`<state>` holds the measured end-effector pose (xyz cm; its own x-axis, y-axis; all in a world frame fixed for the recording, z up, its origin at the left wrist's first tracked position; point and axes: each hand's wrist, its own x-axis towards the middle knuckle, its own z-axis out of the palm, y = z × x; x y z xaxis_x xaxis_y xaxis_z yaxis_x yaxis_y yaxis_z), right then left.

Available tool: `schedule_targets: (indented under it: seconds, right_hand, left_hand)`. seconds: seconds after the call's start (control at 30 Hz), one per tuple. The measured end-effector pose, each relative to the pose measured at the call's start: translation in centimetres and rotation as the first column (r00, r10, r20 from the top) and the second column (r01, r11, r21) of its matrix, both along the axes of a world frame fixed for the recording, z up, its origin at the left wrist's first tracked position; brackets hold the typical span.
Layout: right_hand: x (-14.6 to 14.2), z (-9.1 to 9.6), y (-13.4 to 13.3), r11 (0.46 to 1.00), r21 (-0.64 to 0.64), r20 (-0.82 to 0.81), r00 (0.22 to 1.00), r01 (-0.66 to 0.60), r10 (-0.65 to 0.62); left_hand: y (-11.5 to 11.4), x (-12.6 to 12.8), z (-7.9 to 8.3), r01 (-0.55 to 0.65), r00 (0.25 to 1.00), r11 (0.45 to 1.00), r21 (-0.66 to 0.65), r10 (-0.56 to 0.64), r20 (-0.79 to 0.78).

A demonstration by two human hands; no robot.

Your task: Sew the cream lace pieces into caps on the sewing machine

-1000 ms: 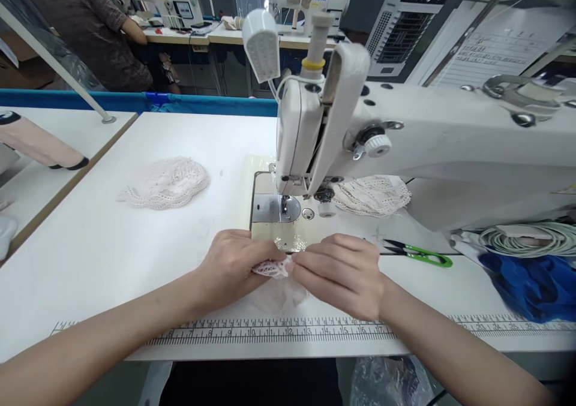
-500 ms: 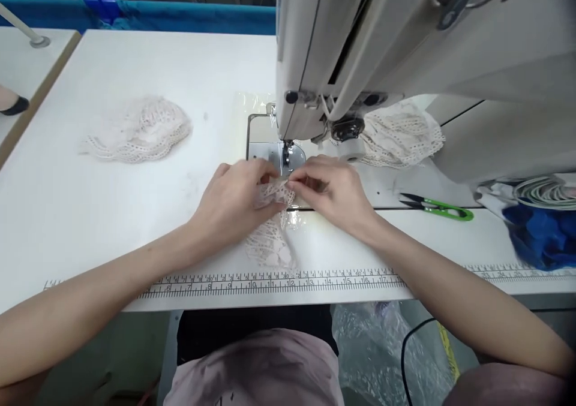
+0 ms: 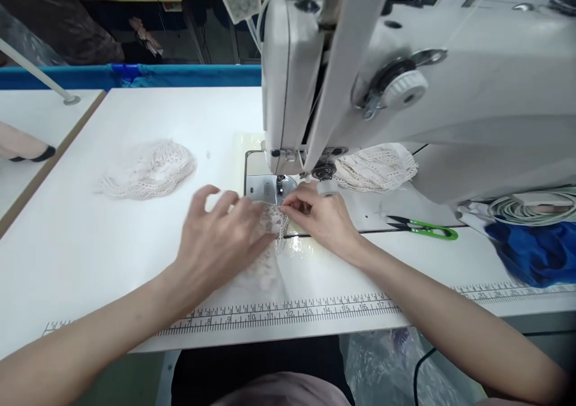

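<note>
A piece of white lace [image 3: 273,219] lies in front of the presser foot of the sewing machine [image 3: 281,184], its lower part trailing blurred toward the table's front edge. My right hand [image 3: 317,214] pinches the lace's upper edge between thumb and fingertips, close to the needle plate [image 3: 261,185]. On the other side, my left hand [image 3: 222,232] has the lace between its thumb and forefinger, while its other fingers are raised and bent, slightly smeared by motion. The left palm hides part of the lace.
Another lace piece [image 3: 153,169] lies to the left, and more lace [image 3: 378,167] sits behind the needle area. Green-handled thread snips [image 3: 425,228] and blue cloth [image 3: 535,253] are at right. A printed ruler [image 3: 315,310] runs along the front edge. A person [image 3: 58,22] is beyond the table.
The view has tilted up, showing more of the machine and the far person. My left hand has shifted back left along the lace, its fingers lifting; my right hand still pinches the edge.
</note>
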<state>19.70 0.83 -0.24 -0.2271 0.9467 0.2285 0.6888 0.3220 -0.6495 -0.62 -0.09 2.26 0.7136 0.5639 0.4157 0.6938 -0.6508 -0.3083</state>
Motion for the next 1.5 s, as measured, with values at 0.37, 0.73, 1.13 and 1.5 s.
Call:
schedule_targets:
  seconds: [0.37, 0.73, 1.13, 1.5]
  right_hand:
    - [0.1, 0.0, 0.2, 0.998, 0.027, 0.084, 0.995, 0.052, -0.054]
    - [1.3, -0.3, -1.0, 0.925, 0.349, 0.354, 0.935, -0.150, 0.018]
    - [1.3, 0.0, -1.6, 0.868, 0.427, 0.639, 0.764, -0.255, -0.090]
    - [1.3, -0.3, -1.2, 0.857, 0.447, 0.662, 0.739, -0.256, -0.124]
  left_hand:
    - [-0.7, 1.3, -1.9, 0.212, 0.974, 0.958, -0.193, -0.191, 0.120]
    - [-0.8, 1.2, -2.0, 0.177, 0.982, 0.965, -0.195, -0.158, 0.105]
    - [1.2, 0.9, -2.4, 0.197, 0.971, 0.939, -0.281, -0.148, 0.187]
    - [1.8, 1.0, -2.6, 0.191, 0.969, 0.928, -0.320, -0.126, 0.214]
